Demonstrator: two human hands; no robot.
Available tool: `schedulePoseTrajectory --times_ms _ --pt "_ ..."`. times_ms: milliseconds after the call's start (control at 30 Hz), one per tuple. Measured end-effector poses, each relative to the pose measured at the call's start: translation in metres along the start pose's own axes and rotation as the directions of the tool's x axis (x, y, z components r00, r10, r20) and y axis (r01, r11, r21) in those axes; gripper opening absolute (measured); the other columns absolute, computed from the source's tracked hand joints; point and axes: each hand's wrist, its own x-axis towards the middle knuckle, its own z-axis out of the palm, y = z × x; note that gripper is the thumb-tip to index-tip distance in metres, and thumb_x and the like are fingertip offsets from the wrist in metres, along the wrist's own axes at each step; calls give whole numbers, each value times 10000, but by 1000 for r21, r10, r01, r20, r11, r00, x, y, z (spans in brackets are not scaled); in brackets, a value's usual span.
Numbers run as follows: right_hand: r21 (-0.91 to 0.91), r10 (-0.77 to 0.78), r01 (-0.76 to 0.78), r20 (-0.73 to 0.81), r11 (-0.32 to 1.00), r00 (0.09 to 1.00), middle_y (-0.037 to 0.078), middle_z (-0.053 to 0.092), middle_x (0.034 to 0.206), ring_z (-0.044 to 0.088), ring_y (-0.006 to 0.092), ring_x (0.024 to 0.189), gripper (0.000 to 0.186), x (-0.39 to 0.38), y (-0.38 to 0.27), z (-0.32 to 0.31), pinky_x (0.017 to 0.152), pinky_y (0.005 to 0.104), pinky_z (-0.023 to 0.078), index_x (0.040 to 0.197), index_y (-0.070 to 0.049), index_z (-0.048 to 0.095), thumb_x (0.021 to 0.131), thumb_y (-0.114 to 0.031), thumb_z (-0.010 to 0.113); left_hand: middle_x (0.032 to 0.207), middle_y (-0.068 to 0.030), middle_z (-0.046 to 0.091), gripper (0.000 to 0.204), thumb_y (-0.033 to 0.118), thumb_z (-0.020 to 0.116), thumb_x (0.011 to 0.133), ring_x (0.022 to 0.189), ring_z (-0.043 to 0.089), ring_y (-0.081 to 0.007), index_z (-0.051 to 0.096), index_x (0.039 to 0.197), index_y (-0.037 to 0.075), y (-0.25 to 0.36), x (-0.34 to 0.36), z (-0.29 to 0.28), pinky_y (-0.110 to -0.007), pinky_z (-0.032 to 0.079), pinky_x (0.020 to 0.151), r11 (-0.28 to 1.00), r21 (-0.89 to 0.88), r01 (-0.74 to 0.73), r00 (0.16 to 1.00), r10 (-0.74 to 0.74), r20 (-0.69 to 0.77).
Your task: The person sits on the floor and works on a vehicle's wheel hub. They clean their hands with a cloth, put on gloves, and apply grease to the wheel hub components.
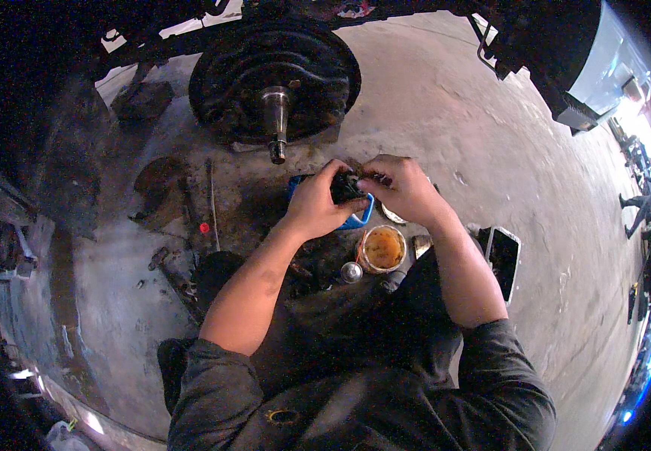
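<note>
My left hand [318, 201] is wrapped round a small dark greasy part [349, 188], its thumb and fingers on either side. Pinching at the right side of the same part is my right hand [400, 186]. The part looks black and roundish, but fingers cover much of it and its exact kind does not show. Both hands are above a blue container [357, 218], largely hidden behind them. Just beyond, a metal spindle [276, 120] points toward me from a large dark round backing plate [212, 83].
Near my knees stand a tub of amber grease or fluid [383, 248] and a small silver can [351, 272]. A white-edged dark rectangular thing [503, 259] lies right. To the left are a hammer [161, 259], a long rod [213, 203] and a red round piece [204, 228].
</note>
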Motion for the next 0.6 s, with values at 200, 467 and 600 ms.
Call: schedulePoseTrajectory --times_ms 200,467,600 --pt "-234 163 -146 56 961 985 214 655 828 642 392 760 261 5 -3 8 685 440 513 891 4 675 867 -255 692 991 -180 679 532 337 819 742 974 651 -384 546 1111 67 -2 0 2 -429 511 807 999 38 -27 1000 27 5" --pt "-226 137 -115 82 967 987 226 668 875 654 403 798 274 -1 -4 -1 705 458 516 926 -18 687 880 -288 674 987 -178 681 519 344 810 751 963 655 -386 548 1103 67 -2 0 3 -443 513 798 999 39 -11 1000 11 3" --pt "84 -67 72 -65 994 996 191 653 788 634 361 717 250 -2 4 -5 637 405 497 857 -2 678 860 -250 708 989 -177 681 516 343 813 748 963 657 -384 550 1102 74 -5 0 3 -436 514 795 1000 3 -1 1000 1 -14"
